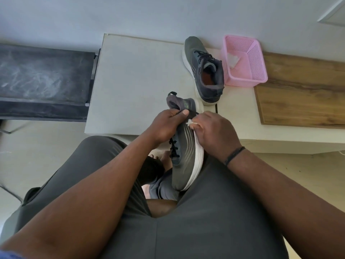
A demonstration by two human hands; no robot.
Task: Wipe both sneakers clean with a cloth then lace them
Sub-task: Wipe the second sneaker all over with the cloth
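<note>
Held sneaker (184,152): centre of the frame, grey with a white sole, tilted on its side above the person's lap, toe toward the camera and heel toward the counter (130,81).
Left hand (166,126): its grip is closed round the collar and tongue area, thumb on the outer side near the heel.
Right hand (214,131): its grip pinches a small white cloth (190,123) against the side of the upper, just above the sole edge.
Second sneaker (205,70): upper right of centre, standing upright on the counter, laces in but loose, just beside a pink basket (248,71).
Basket contents: something white lies inside; I cannot tell whether it is a spare cloth or tissue.
Step, as I judge it: wiping the first shoe; the second one and the lacing look not yet done.
Risk, slip: the shoe is steadied at the heel end only, so a hard rub near the toe could twist it out of the left hand.
Risk, missed dirt: the cloth is a tiny wad, so it may smear more than lift.
Risk, lace: a black lace end (216,107) trails on the counter near the held heel and could snag.
Writing: a small green logo near the heel, too blurred to read.
</note>
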